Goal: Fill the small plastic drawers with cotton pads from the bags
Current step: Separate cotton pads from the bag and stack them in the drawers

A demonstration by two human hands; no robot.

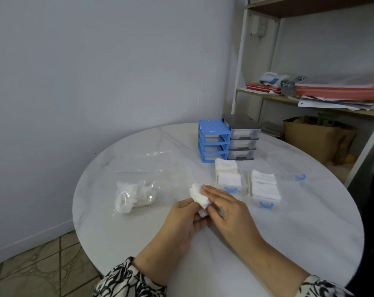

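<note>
Pads (pixel 200 198) are soft, light and compressible; a small stack sits between both hands above the table (pixel 109 221), near its front centre. Judged handling: the stack will splay or shed layers if pinched at one corner — take hold across the flat faces, edges squared. Left hand (pixel 183 221) lies palm-up beneath the stack, fingers curled round its lower end; right hand (pixel 229 213) lies over the top, fingers straight and flat against the pads, pressing rather than clasping. Bag (pixel 134 197) with more pads lies just left of the hands; two drawers (pixel 229 176) (pixel 265 187) pulled out beyond the right hand already hold pads; a third drawer (pixel 285 168) farther right looks empty — likely destination. Blue frame (pixel 213 142) and grey unit (pixel 243 138) stand behind, touching.
</note>
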